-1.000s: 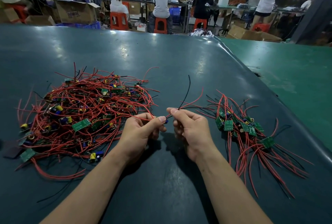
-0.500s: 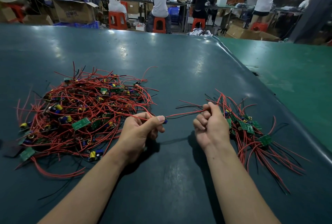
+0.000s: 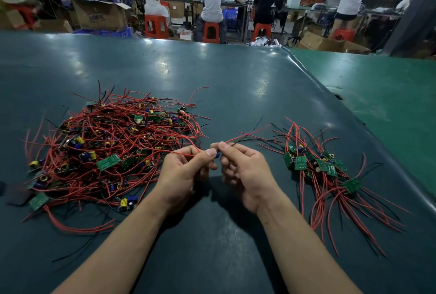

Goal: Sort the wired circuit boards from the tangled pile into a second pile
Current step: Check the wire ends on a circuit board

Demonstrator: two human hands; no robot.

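A big tangled pile (image 3: 111, 152) of red-wired green circuit boards lies on the left of the dark green table (image 3: 212, 81). A smaller sorted pile (image 3: 330, 171) of boards with red and black wires lies on the right. Between them, my left hand (image 3: 186, 176) pinches a small wired circuit board (image 3: 218, 154), mostly hidden by my fingers, with a blue part showing. My right hand (image 3: 245, 171) pinches the same board's red and black wires (image 3: 247, 134), which stretch right toward the sorted pile.
The table's right edge (image 3: 354, 109) curves down beside a lighter green surface (image 3: 389, 95). Behind the table, several people sit on red stools (image 3: 155, 26) at benches, among cardboard boxes (image 3: 101, 16).
My right hand slid right along the wires toward the sorted pile, then came back next to my left hand. My left hand has kept its pinch in place.
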